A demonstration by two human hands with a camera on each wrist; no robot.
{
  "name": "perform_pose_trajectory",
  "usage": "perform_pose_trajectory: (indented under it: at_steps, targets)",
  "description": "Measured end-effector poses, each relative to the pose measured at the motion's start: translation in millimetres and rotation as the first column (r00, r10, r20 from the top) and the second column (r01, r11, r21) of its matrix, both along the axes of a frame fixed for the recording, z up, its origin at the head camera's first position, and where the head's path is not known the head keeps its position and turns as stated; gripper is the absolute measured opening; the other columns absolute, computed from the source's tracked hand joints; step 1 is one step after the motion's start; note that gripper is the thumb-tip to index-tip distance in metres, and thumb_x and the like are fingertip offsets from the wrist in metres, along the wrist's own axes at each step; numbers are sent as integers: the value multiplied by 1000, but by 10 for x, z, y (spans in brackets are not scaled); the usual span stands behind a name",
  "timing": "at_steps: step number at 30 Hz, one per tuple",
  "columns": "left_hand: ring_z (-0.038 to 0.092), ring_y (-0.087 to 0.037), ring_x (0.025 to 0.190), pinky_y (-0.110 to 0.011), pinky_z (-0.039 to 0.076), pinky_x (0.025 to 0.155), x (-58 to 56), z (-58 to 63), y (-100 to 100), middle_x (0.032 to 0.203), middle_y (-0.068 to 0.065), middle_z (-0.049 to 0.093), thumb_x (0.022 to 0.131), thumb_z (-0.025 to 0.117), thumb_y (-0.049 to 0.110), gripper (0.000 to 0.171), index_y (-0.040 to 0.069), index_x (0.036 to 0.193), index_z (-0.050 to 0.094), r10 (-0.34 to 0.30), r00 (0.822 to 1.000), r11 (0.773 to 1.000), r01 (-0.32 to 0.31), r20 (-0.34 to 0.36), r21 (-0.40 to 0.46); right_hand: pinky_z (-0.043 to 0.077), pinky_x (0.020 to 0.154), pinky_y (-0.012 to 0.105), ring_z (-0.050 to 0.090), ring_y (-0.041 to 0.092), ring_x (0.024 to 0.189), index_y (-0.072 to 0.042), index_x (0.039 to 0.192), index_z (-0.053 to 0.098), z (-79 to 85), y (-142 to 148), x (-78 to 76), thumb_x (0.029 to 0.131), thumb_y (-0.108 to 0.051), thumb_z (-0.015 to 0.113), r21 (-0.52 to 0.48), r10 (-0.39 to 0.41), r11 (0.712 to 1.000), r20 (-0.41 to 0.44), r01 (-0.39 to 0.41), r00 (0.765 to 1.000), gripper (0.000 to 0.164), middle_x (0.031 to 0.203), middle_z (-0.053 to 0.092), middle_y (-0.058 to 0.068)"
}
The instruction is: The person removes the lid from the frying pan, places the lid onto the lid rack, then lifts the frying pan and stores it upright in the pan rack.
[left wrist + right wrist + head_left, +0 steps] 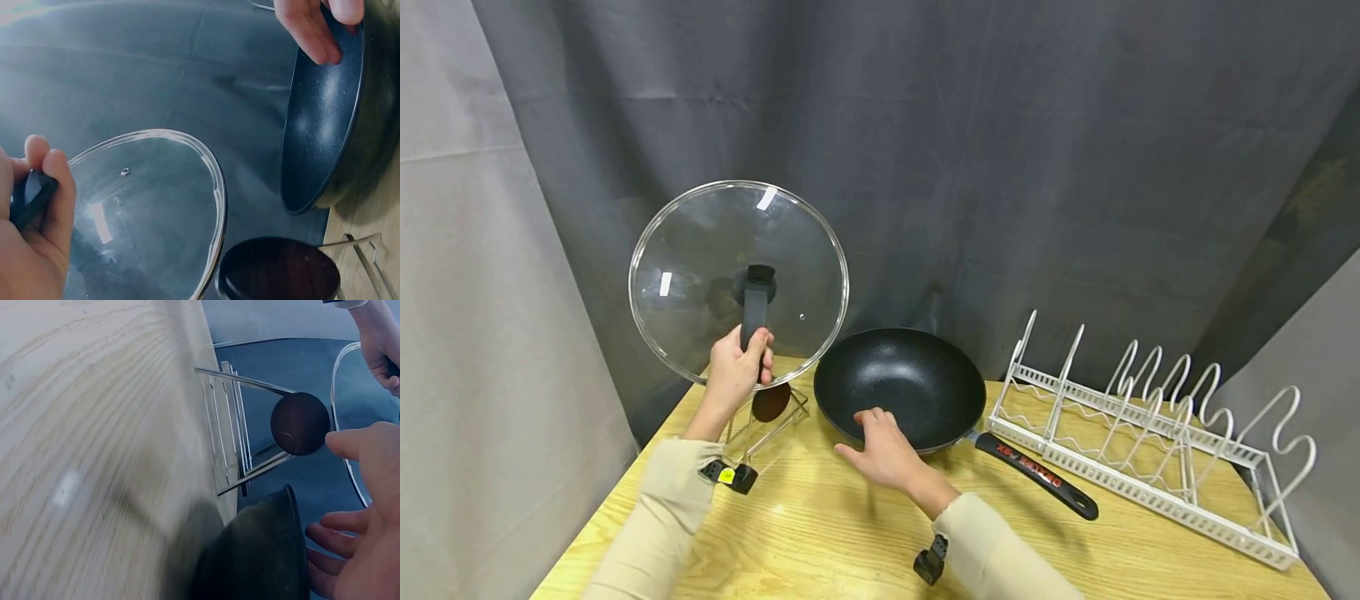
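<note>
A round glass lid (700,242) with a metal rim stands upright at the left, held up by its black handle (755,304). My left hand (735,371) grips that handle, fingers wrapped round it in the left wrist view. A black wok (902,383) rests on the table, its long handle (1037,475) pointing to the front right. Over the wok's near rim hovers my right hand (883,450), fingers loosely bent and thumb apart, holding nothing. In the right wrist view its fingers (334,540) are close beside the wok's edge (294,544); whether they touch cannot be told.
Below the lid stands a small wire stand (775,433) with a dark brown round disc (771,402). At the right is a white wire rack (1120,458) with several upright wavy dividers. A dark grey curtain (1000,167) hangs behind the wooden table (820,542).
</note>
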State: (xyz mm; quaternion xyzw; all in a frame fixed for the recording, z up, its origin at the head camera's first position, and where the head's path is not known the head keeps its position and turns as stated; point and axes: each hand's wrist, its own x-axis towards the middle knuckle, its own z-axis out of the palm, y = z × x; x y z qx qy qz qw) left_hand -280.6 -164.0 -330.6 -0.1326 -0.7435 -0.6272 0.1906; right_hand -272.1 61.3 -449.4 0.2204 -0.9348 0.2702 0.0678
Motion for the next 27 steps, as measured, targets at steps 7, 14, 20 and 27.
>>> perform_pose_trajectory:
  at_steps: [7, 14, 20, 27]
  targets:
    - [54, -13, 41, -26, 48, 43, 15, 7, -137, 61, -15, 56, 99, 50, 16, 25, -6, 92, 55, 73, 997, 995, -73, 2, -61, 44, 90, 38, 49, 26, 107, 0, 123, 53, -19, -210, -7, 88, -44, 62, 4, 3, 1000, 26, -3, 1000, 57, 113, 54, 10]
    - [53, -10, 40, -26, 49, 43, 54, -11, -267, 60, -15, 55, 100, 49, 14, 25, -9, 92, 54, 90, 996, 996, -90, -5, -15, 44, 88, 36, 50, 25, 104, 0, 121, 54, -23, -451, -10, 86, -44, 65, 5, 15, 1000, -20, -15, 1000, 57, 109, 54, 10]
    - [53, -11, 39, -26, 49, 42, 59, -5, -332, 59, -11, 55, 99, 49, 13, 28, -14, 93, 53, 107, 994, 994, -107, -31, -6, 44, 90, 37, 47, 27, 110, 0, 126, 51, 47, -637, -32, 85, -49, 63, 22, 6, 1000, -41, -5, 999, 64, 118, 51, 11]
    - [52, -11, 39, -25, 48, 41, 63, -21, -380, 60, -17, 55, 99, 49, 14, 29, -14, 93, 53, 127, 991, 992, -127, -50, 8, 43, 95, 36, 46, 27, 117, 0, 135, 44, 126, -873, -112, 86, -47, 64, 42, 10, 999, -62, -7, 998, 70, 127, 49, 13]
